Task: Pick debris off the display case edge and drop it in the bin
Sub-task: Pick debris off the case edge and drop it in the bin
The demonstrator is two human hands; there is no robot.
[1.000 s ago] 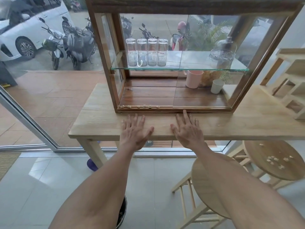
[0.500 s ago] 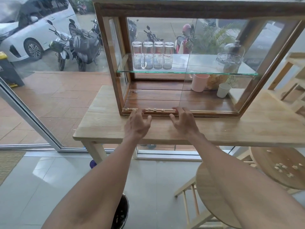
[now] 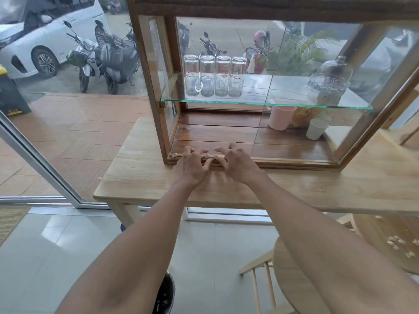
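A wood-and-glass display case [image 3: 158, 91] stands on a light wooden table [image 3: 140, 173]. Small pale bits of debris [image 3: 209, 156] lie along the case's front bottom edge [image 3: 294, 163]. My left hand [image 3: 191, 165] and my right hand [image 3: 235, 163] rest at that edge with curled, spread fingers over the debris. Whether a fingertip pinches a piece I cannot tell. A black bin [image 3: 164, 295] shows partly on the floor under my left forearm.
Inside the case, several glasses [image 3: 214, 75] and a glass jar [image 3: 328, 83] stand on a glass shelf, with a pink cup [image 3: 281, 117] and a white cup [image 3: 316, 129] below. Two wooden stools [image 3: 292, 279] stand at right, the farther one [image 3: 385, 241] strewn with pale bits.
Both hands moved forward from the table's near edge to the case's front edge, and the fingers curled over the debris. The view moved closer to the case.
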